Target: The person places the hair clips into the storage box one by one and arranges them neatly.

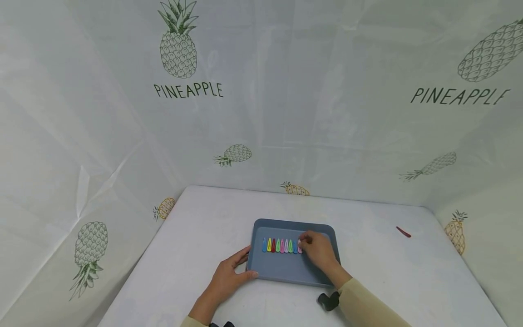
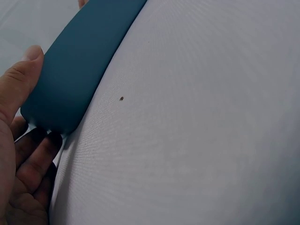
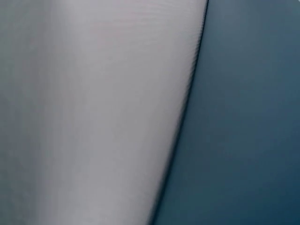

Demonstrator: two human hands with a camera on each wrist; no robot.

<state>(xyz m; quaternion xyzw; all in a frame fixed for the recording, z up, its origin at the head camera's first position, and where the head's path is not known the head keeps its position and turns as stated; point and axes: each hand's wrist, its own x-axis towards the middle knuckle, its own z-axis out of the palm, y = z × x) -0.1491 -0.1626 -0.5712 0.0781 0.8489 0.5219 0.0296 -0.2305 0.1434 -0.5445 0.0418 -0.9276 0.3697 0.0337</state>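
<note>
A blue-grey tray (image 1: 286, 268) lies on the white table, and a row of several coloured hair clips (image 1: 279, 245) runs across its far half. My right hand (image 1: 304, 241) reaches over the tray, its curled fingertips pinching the pink clip (image 1: 300, 248) at the row's right end. My left hand (image 1: 247, 267) grips the tray's near left corner. In the left wrist view the thumb (image 2: 18, 79) lies along the tray (image 2: 79, 61) rim and the fingers (image 2: 33, 164) curl under the corner. The right wrist view shows only the tray (image 3: 248, 117) edge and tablecloth.
A single red clip (image 1: 403, 232) lies on the table (image 1: 196, 236) far to the right of the tray. Pineapple-print sheets wall the table in on the left, back and right. A black wrist camera (image 1: 328, 300) sits at my right sleeve.
</note>
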